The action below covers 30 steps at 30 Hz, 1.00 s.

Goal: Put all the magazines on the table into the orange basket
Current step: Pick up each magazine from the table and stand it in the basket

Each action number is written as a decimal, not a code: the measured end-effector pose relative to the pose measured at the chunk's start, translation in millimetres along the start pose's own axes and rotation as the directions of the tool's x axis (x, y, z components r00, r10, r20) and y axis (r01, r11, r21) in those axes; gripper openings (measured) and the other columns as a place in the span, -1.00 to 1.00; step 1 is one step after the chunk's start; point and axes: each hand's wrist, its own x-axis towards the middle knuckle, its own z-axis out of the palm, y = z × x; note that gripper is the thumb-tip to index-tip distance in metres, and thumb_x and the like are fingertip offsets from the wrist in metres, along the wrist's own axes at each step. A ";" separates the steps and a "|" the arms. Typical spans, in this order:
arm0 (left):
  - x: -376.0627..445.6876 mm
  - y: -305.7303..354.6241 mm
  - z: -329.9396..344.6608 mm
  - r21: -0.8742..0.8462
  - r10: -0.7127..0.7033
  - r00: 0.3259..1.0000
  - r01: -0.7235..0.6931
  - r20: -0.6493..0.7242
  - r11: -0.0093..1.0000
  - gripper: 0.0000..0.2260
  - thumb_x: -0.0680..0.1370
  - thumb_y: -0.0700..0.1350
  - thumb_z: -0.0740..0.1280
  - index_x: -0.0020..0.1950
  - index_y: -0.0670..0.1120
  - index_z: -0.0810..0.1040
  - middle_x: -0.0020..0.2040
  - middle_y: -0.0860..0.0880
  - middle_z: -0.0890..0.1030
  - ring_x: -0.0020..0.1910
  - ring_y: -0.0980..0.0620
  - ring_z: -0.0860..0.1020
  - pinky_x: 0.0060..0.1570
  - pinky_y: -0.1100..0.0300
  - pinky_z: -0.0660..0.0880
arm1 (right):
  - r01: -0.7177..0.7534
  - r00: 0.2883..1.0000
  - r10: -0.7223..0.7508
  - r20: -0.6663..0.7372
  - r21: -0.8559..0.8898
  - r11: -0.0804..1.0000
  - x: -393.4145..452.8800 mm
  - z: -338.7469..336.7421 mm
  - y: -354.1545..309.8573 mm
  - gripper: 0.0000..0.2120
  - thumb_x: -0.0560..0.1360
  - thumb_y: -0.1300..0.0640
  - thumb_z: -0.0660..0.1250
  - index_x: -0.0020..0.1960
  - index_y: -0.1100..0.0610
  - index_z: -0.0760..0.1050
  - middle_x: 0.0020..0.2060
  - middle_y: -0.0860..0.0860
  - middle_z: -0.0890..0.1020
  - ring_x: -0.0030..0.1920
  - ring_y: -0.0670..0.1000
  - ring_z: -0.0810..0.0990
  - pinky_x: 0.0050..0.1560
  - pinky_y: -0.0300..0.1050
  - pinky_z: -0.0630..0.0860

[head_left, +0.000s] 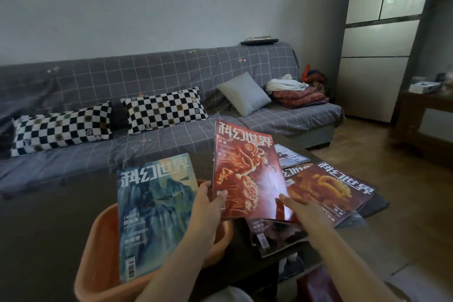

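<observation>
Presently, the left hand (pixel 208 200) pinches the red magazine (pixel 247 174) by one edge, right hand (pixel 297 203) flat-fingered beneath; glossy cover may slip short of the orange basket (pixel 98 252).

Left hand (pixel 208 200) pinching, thumb on top; right hand (pixel 297 206) fingers extended flat.

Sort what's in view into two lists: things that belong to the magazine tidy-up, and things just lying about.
Part of the job:
orange basket
blue magazine standing in the basket
red magazine held by the left hand
right hand
magazines still on the table

Lying about:
checkered pillows
grey cushion
folded blankets
sofa
</observation>
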 end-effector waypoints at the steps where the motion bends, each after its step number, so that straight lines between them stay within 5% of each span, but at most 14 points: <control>1: -5.4 2.7 -12.6 -0.011 0.022 1.000 -0.022 -0.001 1.000 -0.80 0.59 -0.22 0.29 0.20 -0.09 0.44 0.03 -0.11 0.66 -0.15 -0.02 0.68 -0.33 0.19 0.57 | 0.019 0.999 -0.021 0.031 0.046 0.999 -6.5 6.1 -5.3 -0.62 0.40 -0.04 0.44 0.13 0.12 0.54 -0.18 0.00 0.61 -0.15 0.05 0.59 -0.25 -0.06 0.52; 3: -14.1 6.9 -38.8 -0.056 0.051 0.999 -0.052 -0.004 0.997 -0.83 0.59 -0.21 0.29 0.16 -0.04 0.47 -0.02 -0.08 0.69 -0.18 -0.01 0.70 -0.32 0.16 0.58 | 0.040 0.995 -0.048 0.090 0.084 0.996 -19.2 20.5 -15.2 -0.70 0.40 -0.01 0.45 0.06 0.10 0.54 -0.15 0.00 0.62 -0.10 0.05 0.60 -0.24 -0.01 0.57; 6: -24.4 11.8 -77.7 -0.069 0.078 0.996 -0.081 -0.039 0.994 -0.85 0.59 -0.19 0.30 0.14 -0.03 0.47 -0.11 -0.03 0.73 -0.18 0.01 0.70 -0.27 0.13 0.59 | 0.106 0.980 -0.118 0.157 0.085 0.991 -32.9 46.8 -28.5 -0.87 0.43 0.05 0.42 -0.13 0.11 0.56 -0.28 -0.05 0.67 -0.32 -0.11 0.64 -0.46 -0.24 0.49; 14: -42.9 9.2 -155.8 -0.074 0.036 0.985 -0.049 -0.168 0.996 -0.79 0.58 -0.14 0.32 0.20 -0.01 0.46 0.00 -0.05 0.70 -0.08 -0.04 0.70 -0.20 0.03 0.64 | 0.178 0.951 -0.164 0.262 -0.031 0.984 -43.7 126.7 -35.4 -0.74 0.41 0.04 0.44 -0.02 0.15 0.49 -0.09 0.07 0.65 -0.13 0.04 0.64 -0.08 -0.04 0.58; 18: -43.9 -1.4 -174.8 0.026 -0.027 0.966 0.035 -0.257 0.999 -0.71 0.58 -0.10 0.32 0.29 -0.02 0.41 0.08 -0.05 0.66 -0.02 -0.07 0.67 -0.01 -0.11 0.62 | 0.232 0.939 -0.175 0.297 -0.171 0.957 -42.3 151.1 -27.9 -0.77 0.42 -0.01 0.43 -0.07 0.07 0.44 -0.11 0.00 0.63 -0.12 0.00 0.63 -0.05 -0.04 0.58; 21: -43.0 -8.7 -180.4 0.179 -0.050 0.944 0.113 -0.327 0.977 -0.68 0.57 -0.07 0.32 0.31 -0.02 0.40 0.10 -0.01 0.63 -0.03 -0.01 0.66 -0.15 0.03 0.64 | 0.298 0.932 -0.212 0.293 -0.290 0.909 -42.1 159.8 -21.0 -0.80 0.43 -0.02 0.41 -0.15 -0.02 0.38 -0.14 -0.05 0.59 -0.21 -0.12 0.57 -0.23 -0.19 0.51; 23: -41.4 -11.2 -182.5 0.368 -0.017 0.941 0.149 -0.338 0.918 -0.70 0.57 -0.04 0.32 0.29 -0.01 0.42 0.04 0.07 0.63 -0.10 0.12 0.64 -0.31 0.24 0.56 | 0.346 0.926 -0.249 0.284 -0.372 0.861 -41.3 162.4 -18.1 -0.80 0.46 -0.02 0.38 -0.04 0.01 0.40 -0.15 -0.10 0.55 -0.25 -0.19 0.50 -0.34 -0.29 0.38; 26: -40.0 -9.9 -182.2 0.591 0.054 0.934 0.178 -0.354 0.787 -0.68 0.58 0.01 0.29 0.32 0.01 0.43 -0.07 0.16 0.57 -0.17 0.21 0.59 -0.29 0.27 0.54 | 0.406 0.908 -0.288 0.305 -0.466 0.786 -40.6 163.0 -16.6 -0.64 0.51 0.03 0.32 0.26 0.04 0.37 -0.15 -0.15 0.47 -0.27 -0.24 0.43 -0.39 -0.38 0.28; 30: -41.7 -8.9 -179.0 0.660 0.167 0.896 0.168 -0.412 0.732 -0.55 0.57 0.02 0.30 0.45 0.01 0.35 0.25 -0.01 0.52 0.06 0.05 0.57 -0.03 0.11 0.61 | 0.425 0.896 -0.278 0.348 -0.485 0.764 -40.6 166.4 -15.3 -0.70 0.51 0.07 0.32 0.21 0.05 0.38 -0.02 -0.07 0.55 -0.29 -0.26 0.44 -0.38 -0.39 0.31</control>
